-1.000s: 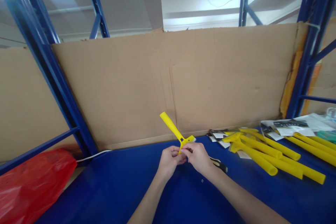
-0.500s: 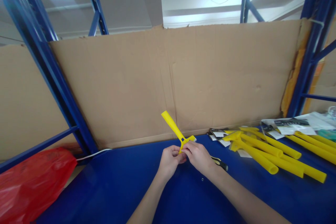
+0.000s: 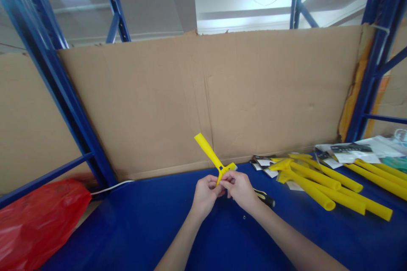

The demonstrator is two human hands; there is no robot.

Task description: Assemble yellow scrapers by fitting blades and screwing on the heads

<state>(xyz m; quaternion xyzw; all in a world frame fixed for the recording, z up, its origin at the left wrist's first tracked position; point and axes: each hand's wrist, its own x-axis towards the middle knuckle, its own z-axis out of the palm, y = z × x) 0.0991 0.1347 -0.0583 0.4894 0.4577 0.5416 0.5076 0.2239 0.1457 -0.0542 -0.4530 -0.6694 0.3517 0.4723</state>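
Between my hands is a yellow plastic squeegee handle (image 3: 207,149), its tubular grip pointing up and to the left, away from me. Its forked head lies nearest me, partly hidden by fingers. My left hand (image 3: 206,194) pinches the near-left end of that head. At the head's near side, my right hand (image 3: 238,187) has thumb and fingers closed on it; any small part between the fingertips is hidden. A black and pale-yellow tool handle (image 3: 266,199), perhaps a screwdriver, lies partly hidden beyond my right wrist. Near my right forearm, a small metal nut (image 3: 244,217) rests on the blue table (image 3: 146,224).
Several yellow squeegee handles (image 3: 318,184) are piled at the right, with more tubes (image 3: 378,175) farther right. Black-and-white packets (image 3: 265,164) lie by the cardboard wall (image 3: 203,93). A red plastic bag (image 3: 44,220) sits at the left beside a blue rack post (image 3: 73,106).
My right fingers have shifted slightly at the squeegee head, with the lower fingers a little more spread. The view has moved very slightly; the handle keeps almost the same pose.
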